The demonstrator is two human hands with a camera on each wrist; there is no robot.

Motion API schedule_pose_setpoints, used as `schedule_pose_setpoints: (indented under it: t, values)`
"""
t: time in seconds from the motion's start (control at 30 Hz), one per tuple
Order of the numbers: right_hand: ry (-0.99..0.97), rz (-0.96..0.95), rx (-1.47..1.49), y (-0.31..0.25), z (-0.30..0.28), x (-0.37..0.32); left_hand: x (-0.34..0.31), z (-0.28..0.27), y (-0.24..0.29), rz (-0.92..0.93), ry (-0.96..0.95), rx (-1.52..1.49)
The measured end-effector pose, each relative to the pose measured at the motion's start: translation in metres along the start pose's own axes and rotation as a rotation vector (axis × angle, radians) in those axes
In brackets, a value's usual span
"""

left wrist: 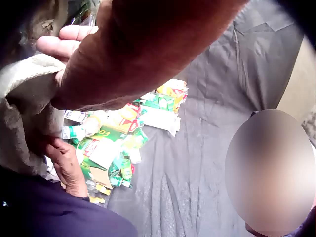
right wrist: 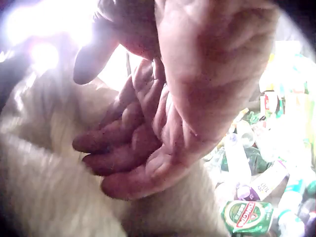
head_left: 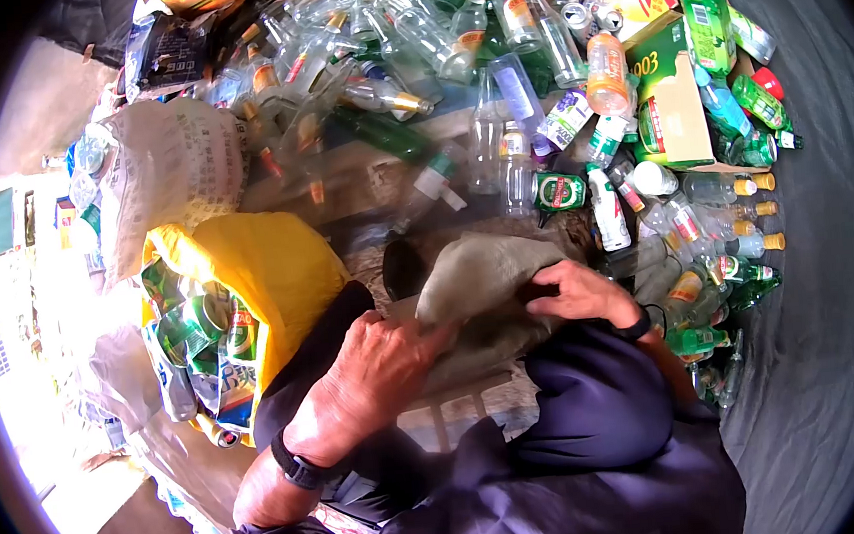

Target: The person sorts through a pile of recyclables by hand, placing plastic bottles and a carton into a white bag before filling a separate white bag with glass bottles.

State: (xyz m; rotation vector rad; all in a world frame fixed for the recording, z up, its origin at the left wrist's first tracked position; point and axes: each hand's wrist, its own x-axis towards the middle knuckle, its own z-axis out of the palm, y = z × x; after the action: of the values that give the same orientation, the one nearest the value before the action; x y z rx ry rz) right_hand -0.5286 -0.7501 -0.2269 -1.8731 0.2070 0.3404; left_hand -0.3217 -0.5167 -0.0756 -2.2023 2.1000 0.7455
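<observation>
A beige cloth sack (head_left: 488,274) lies over the person's lap in the head view, with its mouth folded open. My left hand (head_left: 380,366) pinches the near left edge of the sack; in the left wrist view, its fingers (left wrist: 59,46) lie past the rim. On the other side, my right hand (head_left: 582,293) is at the sack's right edge. The right wrist view shows that hand's fingers (right wrist: 131,153) loosely bent against the cloth, with the thumb apart from them. Folds hide the sack's inside.
Glass bottles (head_left: 408,27) are heaped at the back. A yellow bag (head_left: 296,257) of crushed cans stands at the left, before a white woven sack (head_left: 173,161). A green carton (head_left: 669,97), cans and bottles lie at the right beside a dark sheet (head_left: 826,236).
</observation>
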Motion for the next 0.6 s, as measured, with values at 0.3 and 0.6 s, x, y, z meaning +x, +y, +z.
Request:
schedule_pose_setpoints:
  t: [0.3,0.6]
  values:
    - [0.268,-0.044,-0.075,-0.001,-0.071,0.109,0.001,-0.012,0.019,0.058,-0.089,-0.029]
    - [0.261,-0.305,-1.028,0.080,0.008,0.265,-0.007,-0.008,0.013,0.041,-0.048,-0.014]
